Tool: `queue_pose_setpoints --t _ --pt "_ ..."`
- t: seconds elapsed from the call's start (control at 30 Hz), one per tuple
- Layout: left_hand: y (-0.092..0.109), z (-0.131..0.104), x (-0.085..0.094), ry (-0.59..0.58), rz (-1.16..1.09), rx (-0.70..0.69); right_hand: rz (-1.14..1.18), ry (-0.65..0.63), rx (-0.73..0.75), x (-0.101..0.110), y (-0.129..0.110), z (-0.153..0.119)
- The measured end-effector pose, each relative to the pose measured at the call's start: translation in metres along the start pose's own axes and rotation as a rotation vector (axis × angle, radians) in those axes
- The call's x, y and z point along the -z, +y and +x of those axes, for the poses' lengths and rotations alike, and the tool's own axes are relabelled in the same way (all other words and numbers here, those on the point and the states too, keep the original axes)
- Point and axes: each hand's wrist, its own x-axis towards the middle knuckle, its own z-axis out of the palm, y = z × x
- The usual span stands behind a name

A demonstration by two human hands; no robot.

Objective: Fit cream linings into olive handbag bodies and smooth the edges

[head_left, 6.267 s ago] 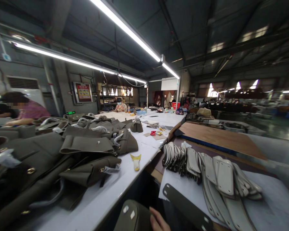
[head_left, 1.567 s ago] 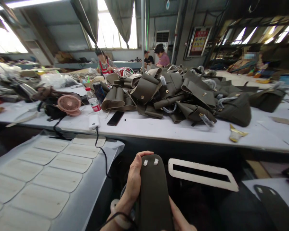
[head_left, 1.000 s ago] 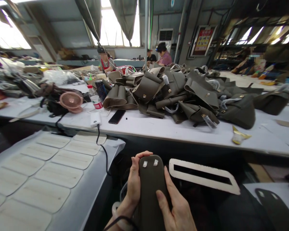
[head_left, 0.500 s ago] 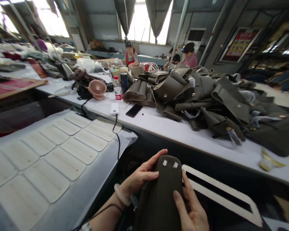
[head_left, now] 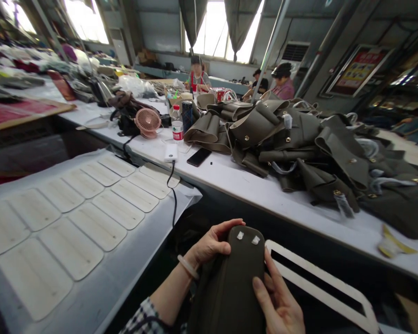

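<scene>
A dark olive bag piece (head_left: 242, 283) with a rounded top end and two small white wrapped bits near that end is held low in the middle of the view. My left hand (head_left: 212, 243) grips its upper left edge, thumb on the face and fingers behind the top. Along the right edge, my right hand (head_left: 280, 297) holds it between thumb and fingers. A pale band circles my left wrist. Just right of the piece lies a white rounded frame (head_left: 323, 283), partly behind my right hand.
Pale rounded panels (head_left: 71, 246) lie in rows on the left table. Across the white table (head_left: 237, 181) are a heap of olive bags (head_left: 289, 134), a phone (head_left: 199, 157), a power bank (head_left: 171, 152), a bottle (head_left: 177, 124) and a pink fan (head_left: 148, 123). People sit beyond.
The view has shifted, so the background sits slightly further right. My left forearm shows more of its checked sleeve, and the left thumb is more bent. Both hands still hold the olive piece.
</scene>
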Motion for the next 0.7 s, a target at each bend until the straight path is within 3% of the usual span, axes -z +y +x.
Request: queue_pose_setpoints --t 0.1,0.27,0.7 --pt "-0.003 0.001 -0.003 0.01 -0.018 -0.011 0.016 0.0 0.001 0.004 0.002 0.001" --pt "-0.005 0.0 -0.004 -0.001 -0.013 -0.007 0.037 0.115 -0.004 -0.009 -0.003 -0.005" --pt "-0.005 0.0 -0.004 -0.017 0.017 -0.002 0.215 0.09 -0.035 -0.019 -0.019 -0.013"
